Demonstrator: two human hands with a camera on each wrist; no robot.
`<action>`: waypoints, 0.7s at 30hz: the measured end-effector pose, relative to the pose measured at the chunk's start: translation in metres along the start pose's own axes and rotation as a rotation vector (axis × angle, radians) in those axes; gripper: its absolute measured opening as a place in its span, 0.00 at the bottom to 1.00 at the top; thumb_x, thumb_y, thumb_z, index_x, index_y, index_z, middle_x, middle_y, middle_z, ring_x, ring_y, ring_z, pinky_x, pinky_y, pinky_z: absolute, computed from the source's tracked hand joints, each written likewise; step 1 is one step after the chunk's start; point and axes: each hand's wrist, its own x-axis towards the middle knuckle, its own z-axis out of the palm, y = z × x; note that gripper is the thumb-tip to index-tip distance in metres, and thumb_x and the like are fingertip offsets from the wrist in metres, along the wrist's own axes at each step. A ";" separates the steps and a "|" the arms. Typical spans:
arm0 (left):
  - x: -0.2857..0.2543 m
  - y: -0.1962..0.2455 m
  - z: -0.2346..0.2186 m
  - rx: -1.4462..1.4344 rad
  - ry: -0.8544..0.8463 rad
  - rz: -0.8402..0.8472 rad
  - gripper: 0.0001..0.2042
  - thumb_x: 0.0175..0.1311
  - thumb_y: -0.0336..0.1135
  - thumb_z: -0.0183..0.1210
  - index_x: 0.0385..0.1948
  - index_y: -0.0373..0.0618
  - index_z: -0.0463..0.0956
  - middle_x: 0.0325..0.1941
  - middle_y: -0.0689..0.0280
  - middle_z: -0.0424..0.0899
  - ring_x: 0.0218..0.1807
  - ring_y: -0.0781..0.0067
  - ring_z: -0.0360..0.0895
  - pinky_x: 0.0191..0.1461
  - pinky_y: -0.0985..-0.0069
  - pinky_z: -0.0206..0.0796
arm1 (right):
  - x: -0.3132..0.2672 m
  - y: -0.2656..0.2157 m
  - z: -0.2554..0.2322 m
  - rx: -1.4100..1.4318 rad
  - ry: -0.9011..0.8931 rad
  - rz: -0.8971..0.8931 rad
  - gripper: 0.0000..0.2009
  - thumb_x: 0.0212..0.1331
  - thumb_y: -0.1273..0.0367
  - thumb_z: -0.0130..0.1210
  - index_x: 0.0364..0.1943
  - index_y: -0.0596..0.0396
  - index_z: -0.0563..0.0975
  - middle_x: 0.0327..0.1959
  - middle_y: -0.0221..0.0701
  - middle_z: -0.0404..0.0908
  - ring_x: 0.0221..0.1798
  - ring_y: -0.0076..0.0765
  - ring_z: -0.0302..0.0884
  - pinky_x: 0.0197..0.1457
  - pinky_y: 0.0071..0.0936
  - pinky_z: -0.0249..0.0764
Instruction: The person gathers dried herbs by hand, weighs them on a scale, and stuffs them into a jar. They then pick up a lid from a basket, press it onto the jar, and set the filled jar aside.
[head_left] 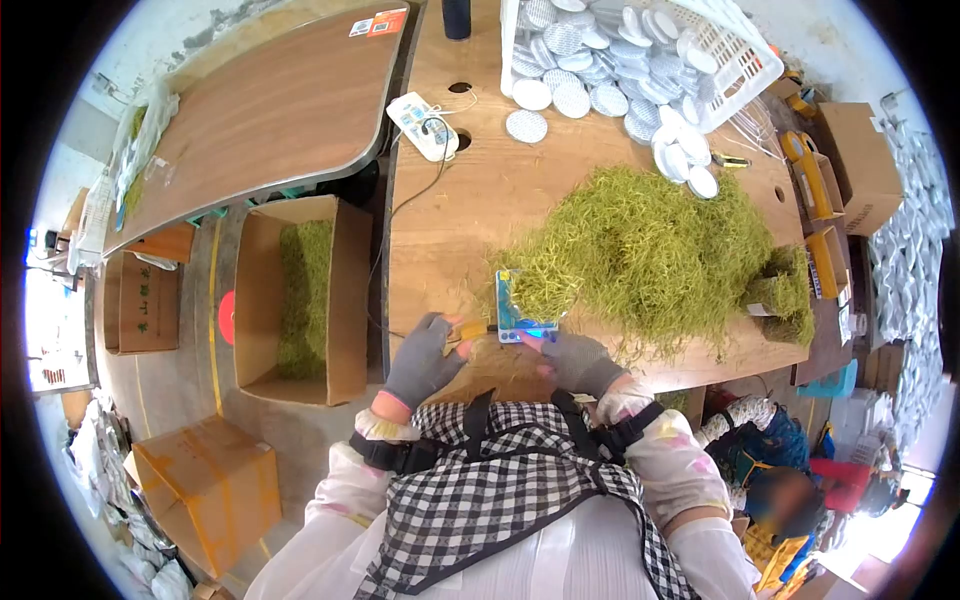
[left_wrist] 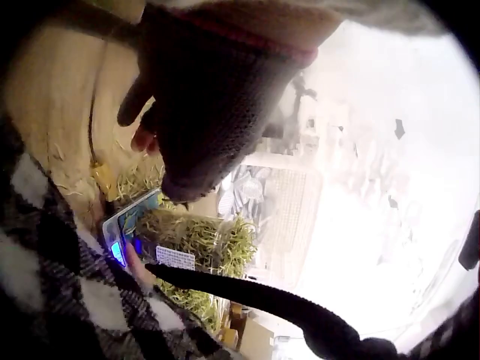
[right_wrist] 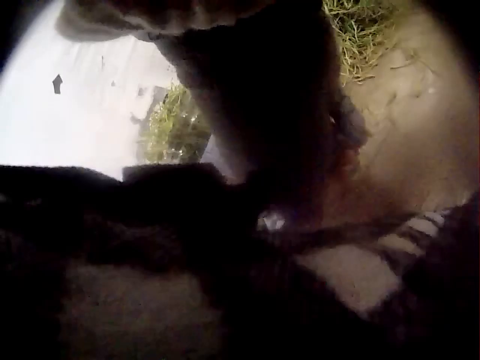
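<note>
A small blue scale [head_left: 507, 312] lies near the table's front edge, its display [left_wrist: 118, 253] lit blue. Dried green-yellow herb strands [head_left: 543, 290] cover much of its top. My right hand [head_left: 583, 364], in a grey glove with bare fingertips, reaches its front edge, with a fingertip [head_left: 532, 341] at the panel beside the display. On the other side my gloved left hand [head_left: 424, 358] is held over the table edge, fingers loosely bent and nothing in them. Between it and the scale is a yellow plug [left_wrist: 103, 180] on a dark cord. The right wrist view is mostly dark.
A large herb heap [head_left: 660, 255] spreads right of the scale, with a filled clear container [head_left: 783, 298] beyond. At the back stand a white basket [head_left: 745, 65] of silvery discs and a power strip [head_left: 424, 127]. A cardboard box [head_left: 350, 300] holding herb stands left on the floor.
</note>
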 end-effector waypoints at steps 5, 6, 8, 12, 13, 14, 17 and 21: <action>0.000 -0.001 -0.002 0.070 0.010 0.035 0.23 0.64 0.43 0.67 0.56 0.41 0.77 0.47 0.53 0.82 0.46 0.57 0.86 0.48 0.66 0.77 | -0.021 0.030 0.001 -0.100 -0.094 0.160 0.28 0.63 0.61 0.57 0.70 0.37 0.70 0.50 0.44 0.82 0.52 0.55 0.82 0.51 0.49 0.80; 0.000 -0.001 -0.001 0.077 0.011 0.028 0.23 0.65 0.44 0.67 0.56 0.41 0.76 0.48 0.53 0.81 0.46 0.57 0.85 0.49 0.66 0.77 | -0.033 0.044 0.006 -0.134 -0.094 0.221 0.27 0.63 0.60 0.57 0.69 0.39 0.71 0.50 0.45 0.82 0.51 0.55 0.83 0.50 0.49 0.79; 0.001 0.001 -0.001 0.074 -0.002 0.002 0.24 0.65 0.44 0.67 0.57 0.40 0.75 0.50 0.52 0.81 0.48 0.55 0.85 0.50 0.64 0.76 | -0.063 0.060 0.010 -0.081 0.023 0.255 0.25 0.64 0.60 0.57 0.66 0.42 0.73 0.48 0.46 0.82 0.49 0.56 0.83 0.49 0.50 0.79; 0.012 0.008 0.008 0.105 0.017 0.098 0.29 0.65 0.46 0.67 0.63 0.41 0.71 0.58 0.46 0.76 0.57 0.45 0.80 0.57 0.60 0.74 | -0.073 0.066 0.008 0.045 0.295 0.317 0.20 0.63 0.61 0.60 0.58 0.49 0.79 0.43 0.44 0.82 0.41 0.52 0.84 0.45 0.46 0.80; 0.016 0.014 0.009 0.105 0.018 0.098 0.29 0.65 0.46 0.67 0.63 0.41 0.71 0.58 0.46 0.76 0.57 0.45 0.80 0.57 0.60 0.74 | -0.069 0.064 0.005 0.045 0.296 0.316 0.20 0.63 0.61 0.60 0.58 0.49 0.79 0.43 0.44 0.82 0.41 0.52 0.84 0.45 0.46 0.80; 0.021 0.024 0.009 0.088 0.026 0.130 0.32 0.65 0.47 0.67 0.66 0.40 0.68 0.60 0.43 0.75 0.59 0.42 0.77 0.60 0.58 0.72 | -0.062 0.060 0.000 0.201 0.415 0.292 0.19 0.62 0.62 0.63 0.56 0.50 0.80 0.42 0.42 0.81 0.38 0.49 0.83 0.43 0.43 0.80; 0.037 0.037 0.015 0.074 0.049 0.226 0.36 0.66 0.49 0.66 0.70 0.38 0.64 0.64 0.41 0.72 0.64 0.38 0.73 0.65 0.57 0.70 | -0.040 0.044 -0.021 0.338 0.666 0.164 0.19 0.60 0.63 0.67 0.54 0.51 0.80 0.40 0.39 0.80 0.34 0.43 0.81 0.39 0.38 0.78; 0.051 0.058 0.015 0.072 0.058 0.311 0.38 0.67 0.49 0.65 0.72 0.36 0.61 0.68 0.41 0.69 0.68 0.38 0.70 0.69 0.58 0.67 | -0.021 0.003 -0.061 0.397 0.817 0.087 0.19 0.59 0.64 0.69 0.53 0.52 0.80 0.40 0.37 0.80 0.34 0.38 0.80 0.39 0.35 0.77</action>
